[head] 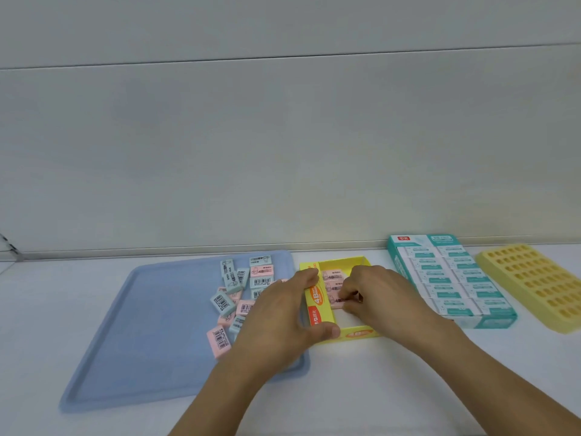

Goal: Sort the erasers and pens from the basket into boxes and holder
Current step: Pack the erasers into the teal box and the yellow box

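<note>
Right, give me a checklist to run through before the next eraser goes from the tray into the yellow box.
1. Yellow box steadied: ok, left hand grips its left wall.
2. Right hand free to fetch: not ok, its fingers are in the box on a pink eraser.
3. Room in the box: ok, the near part shows bare floor.
4. Erasers left on the blue tray: ok, a pile of pink and blue ones remains.
5. Teal box status: ok, looks full of white erasers.
6. Pens: cannot tell, none visible.
</note>
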